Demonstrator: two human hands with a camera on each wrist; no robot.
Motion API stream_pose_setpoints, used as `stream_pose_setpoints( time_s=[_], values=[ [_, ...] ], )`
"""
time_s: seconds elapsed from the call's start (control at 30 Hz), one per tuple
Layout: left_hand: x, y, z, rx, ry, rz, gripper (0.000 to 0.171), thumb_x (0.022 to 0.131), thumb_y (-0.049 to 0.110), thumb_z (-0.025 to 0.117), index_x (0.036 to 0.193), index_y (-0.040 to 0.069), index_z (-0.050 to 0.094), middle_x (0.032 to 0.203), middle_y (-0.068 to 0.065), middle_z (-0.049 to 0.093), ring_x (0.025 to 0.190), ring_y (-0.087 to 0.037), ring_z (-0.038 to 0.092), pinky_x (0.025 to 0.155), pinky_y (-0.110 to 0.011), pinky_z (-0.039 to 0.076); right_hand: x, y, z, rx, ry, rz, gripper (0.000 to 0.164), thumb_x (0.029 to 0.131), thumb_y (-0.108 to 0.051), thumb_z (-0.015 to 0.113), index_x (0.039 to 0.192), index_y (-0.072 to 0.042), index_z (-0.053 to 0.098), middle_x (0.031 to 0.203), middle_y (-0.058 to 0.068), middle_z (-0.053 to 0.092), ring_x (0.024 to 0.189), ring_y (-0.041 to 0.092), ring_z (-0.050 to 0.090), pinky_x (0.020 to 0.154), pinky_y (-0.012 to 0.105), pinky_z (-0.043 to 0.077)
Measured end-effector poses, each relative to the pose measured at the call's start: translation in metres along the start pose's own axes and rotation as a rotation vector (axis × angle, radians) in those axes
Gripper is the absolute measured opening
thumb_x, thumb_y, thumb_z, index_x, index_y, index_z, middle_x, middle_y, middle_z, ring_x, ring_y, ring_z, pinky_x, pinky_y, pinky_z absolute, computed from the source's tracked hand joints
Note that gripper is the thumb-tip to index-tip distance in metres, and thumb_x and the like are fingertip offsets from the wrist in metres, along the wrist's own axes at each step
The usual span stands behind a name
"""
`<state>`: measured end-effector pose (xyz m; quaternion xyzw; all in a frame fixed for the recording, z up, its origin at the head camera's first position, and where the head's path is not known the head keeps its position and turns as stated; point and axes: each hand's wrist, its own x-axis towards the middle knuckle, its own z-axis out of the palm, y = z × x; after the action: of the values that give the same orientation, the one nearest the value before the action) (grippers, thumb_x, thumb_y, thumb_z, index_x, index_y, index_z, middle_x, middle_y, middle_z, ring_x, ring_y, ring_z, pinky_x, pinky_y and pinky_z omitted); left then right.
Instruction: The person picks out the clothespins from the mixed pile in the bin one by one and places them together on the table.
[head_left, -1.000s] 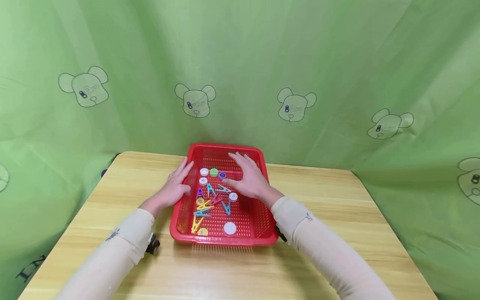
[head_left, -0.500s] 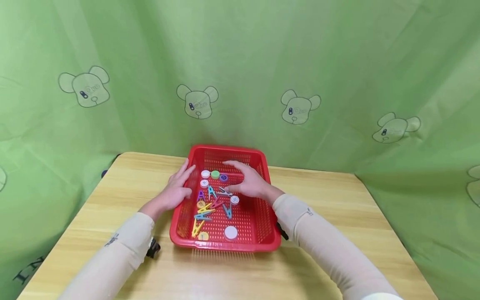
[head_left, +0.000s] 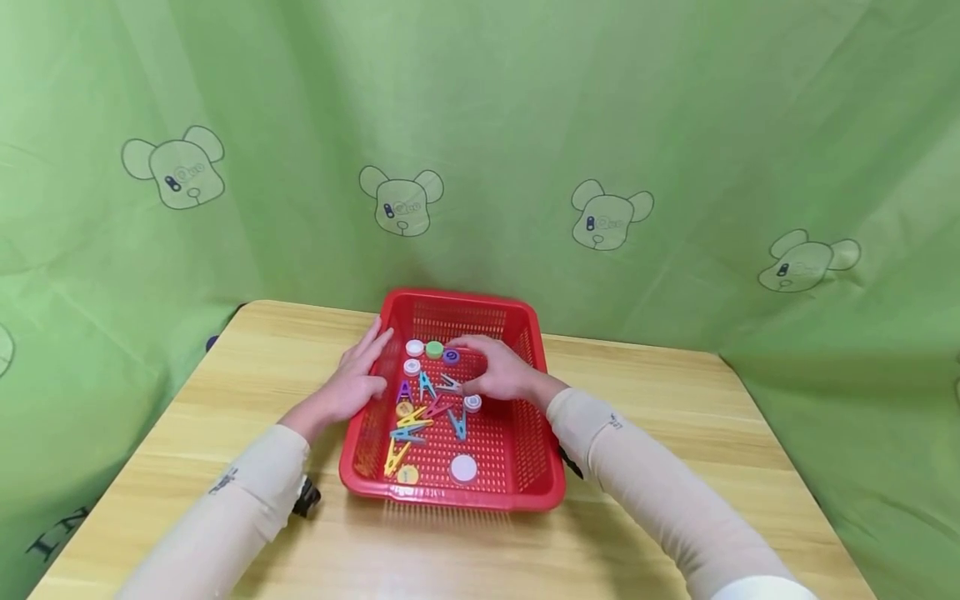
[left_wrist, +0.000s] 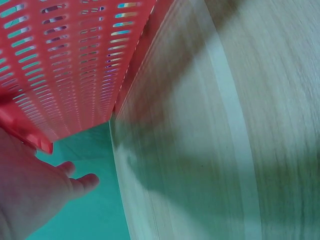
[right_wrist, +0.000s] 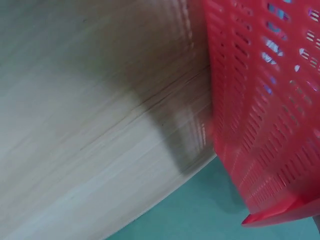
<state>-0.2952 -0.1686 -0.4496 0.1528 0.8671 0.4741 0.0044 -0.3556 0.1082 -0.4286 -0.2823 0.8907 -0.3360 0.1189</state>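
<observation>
A red perforated basket (head_left: pixel 450 502) holds loose clothespins and round caps. My left hand (head_left: pixel 351 382) rests against the basket's left rim with fingers extended; it also shows beside the rim in the left wrist view. Inside the basket my right hand (head_left: pixel 502 371) is lowered, with thumb and fingers apart. Its fingertips are near a purple cap (head_left: pixel 451 356), its thumb near a grey clothespin (head_left: pixel 448 383); contact cannot be told. Around it lie a green cap (head_left: pixel 434 350), a white cap (head_left: pixel 472 403), a pink clothespin (head_left: pixel 436 407) and a teal clothespin (head_left: pixel 427 385).
A larger white cap (head_left: pixel 463 468) and a yellow clothespin (head_left: pixel 395 457) lie toward the basket's front. The wooden table (head_left: pixel 660 433) extends on both sides of the basket. A green curtain (head_left: pixel 495 100) hangs behind. The basket's wall (right_wrist: pixel 260 110) fills the right wrist view's right side.
My right hand has come down deeper into the basket toward the purple cap and grey clothespin, its fingers bending more. The left hand stays at the rim.
</observation>
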Motion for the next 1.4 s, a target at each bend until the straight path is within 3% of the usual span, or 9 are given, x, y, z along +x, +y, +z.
stream_pose_setpoints(
  time_s=[0.17,0.4,0.83,1.4],
  values=[
    [-0.001,-0.001,0.0,0.011,-0.001,-0.005,0.093,0.076,0.002,0.058,0.161,0.01,0.019,0.166,0.006,-0.008,0.148,-0.039,0.0,0.11,-0.069,0.012,0.004,0.003,0.002,-0.07,-0.009,-0.004,0.066,0.082,-0.013,0.079,0.143,-0.014,0.055,0.141,0.009,0.052,0.132,0.031,0.043,0.105,0.056,0.039],
    [0.0,-0.001,0.0,0.013,0.004,-0.001,0.095,0.075,0.002,0.059,0.16,0.01,0.019,0.166,0.008,-0.008,0.148,-0.039,0.001,0.11,-0.069,0.012,0.007,0.006,0.005,-0.221,0.062,0.023,0.054,0.087,-0.01,0.074,0.138,-0.014,0.059,0.143,0.007,0.052,0.137,0.029,0.04,0.112,0.051,0.03],
    [0.0,-0.003,0.0,0.017,0.01,0.011,0.093,0.076,0.003,0.058,0.16,0.01,0.02,0.166,0.007,-0.008,0.148,-0.039,0.003,0.11,-0.069,0.013,0.008,0.007,0.013,-0.437,0.027,0.166,0.057,0.093,-0.018,0.071,0.146,-0.027,0.051,0.151,0.009,0.044,0.138,0.035,0.035,0.107,0.062,0.032],
    [0.0,-0.004,0.002,0.009,0.015,0.002,0.095,0.075,0.003,0.061,0.161,0.012,0.02,0.165,0.012,-0.008,0.148,-0.038,0.003,0.11,-0.069,0.013,0.009,0.009,0.017,-0.504,0.023,0.193,0.063,0.09,-0.028,0.074,0.148,-0.029,0.048,0.149,0.011,0.046,0.133,0.035,0.041,0.106,0.058,0.036]
  ],
)
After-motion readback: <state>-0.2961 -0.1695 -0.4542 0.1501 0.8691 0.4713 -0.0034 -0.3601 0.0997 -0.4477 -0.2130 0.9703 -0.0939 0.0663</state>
